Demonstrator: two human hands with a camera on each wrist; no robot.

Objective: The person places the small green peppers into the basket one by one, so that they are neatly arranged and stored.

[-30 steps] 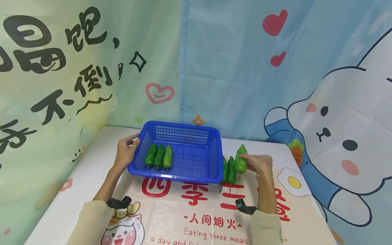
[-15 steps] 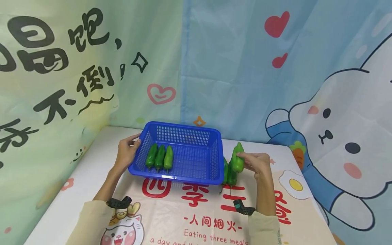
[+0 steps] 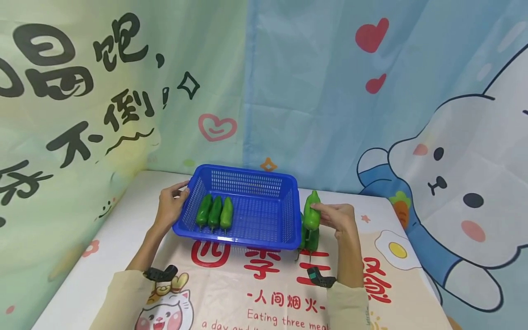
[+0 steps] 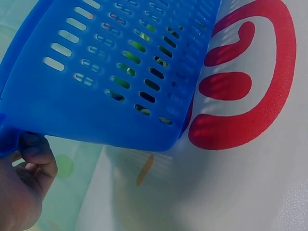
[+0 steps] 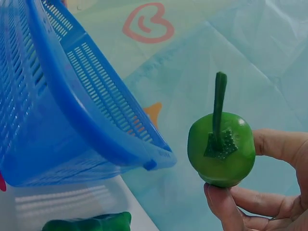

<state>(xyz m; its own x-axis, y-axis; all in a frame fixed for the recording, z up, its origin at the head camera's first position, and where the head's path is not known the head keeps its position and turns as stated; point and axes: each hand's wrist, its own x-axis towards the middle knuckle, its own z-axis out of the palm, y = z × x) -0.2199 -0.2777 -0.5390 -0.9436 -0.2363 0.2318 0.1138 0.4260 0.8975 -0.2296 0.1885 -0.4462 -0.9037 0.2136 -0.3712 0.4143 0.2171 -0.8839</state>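
A blue plastic basket (image 3: 247, 242) with slotted walls stands on the table. My left hand (image 3: 169, 204) grips its left rim; in the left wrist view the curled fingers of that hand (image 4: 33, 178) show at the basket's corner. Three green peppers (image 3: 214, 212) lie side by side inside, toward the left. Just right of the basket, my right hand (image 3: 339, 216) pinches a light green pepper (image 3: 312, 211) between thumb and fingers, raised at about rim height. In the right wrist view this pepper (image 5: 221, 159) points its stem at the camera.
Two more green peppers (image 3: 312, 240) lie on the table against the basket's right side, partly hidden by the basket and the held pepper. A printed mat (image 3: 231, 293) covers the table. A decorated cloth (image 3: 297, 101) hangs behind.
My right hand has carried the light green pepper up and left, from beside the other two to over them near the basket's right rim. The left hand has stayed on the basket.
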